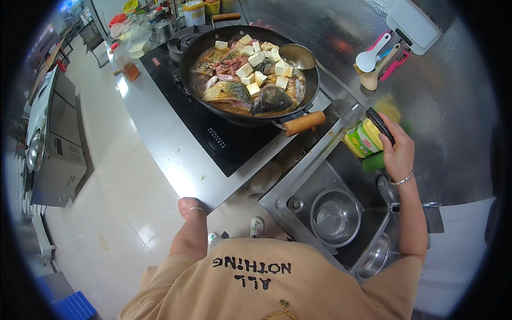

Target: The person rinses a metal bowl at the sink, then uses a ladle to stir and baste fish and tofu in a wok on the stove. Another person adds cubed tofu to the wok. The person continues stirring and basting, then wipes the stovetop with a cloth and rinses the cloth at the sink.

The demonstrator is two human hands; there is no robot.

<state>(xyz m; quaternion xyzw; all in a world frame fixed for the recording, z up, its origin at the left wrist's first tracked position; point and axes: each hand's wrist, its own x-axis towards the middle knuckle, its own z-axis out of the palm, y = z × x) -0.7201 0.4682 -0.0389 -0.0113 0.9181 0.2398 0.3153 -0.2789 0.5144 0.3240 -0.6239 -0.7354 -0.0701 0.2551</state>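
My right hand [397, 148] grips the black handle of a long metal ladle [344, 83]. The ladle's bowl rests at the right side of a large dark wok [188, 86] with wooden handles. Inside the wok lie fish pieces, a fish head [275, 98] and white tofu cubes [245, 71] in brown liquid. The wok stands on a black induction cooker [218, 146]. My left hand [190, 206] is at the near corner of the steel counter [186, 164]; its fingers are partly hidden, and I see nothing held in it.
A steel sink [324, 168] with a metal bowl [336, 218] lies at the right, a yellow-green tub [363, 140] at its back edge. Spoons [372, 56] hang on the wall. A bottle of amber liquid [130, 71] and a metal jug [163, 31] stand by the cooker.
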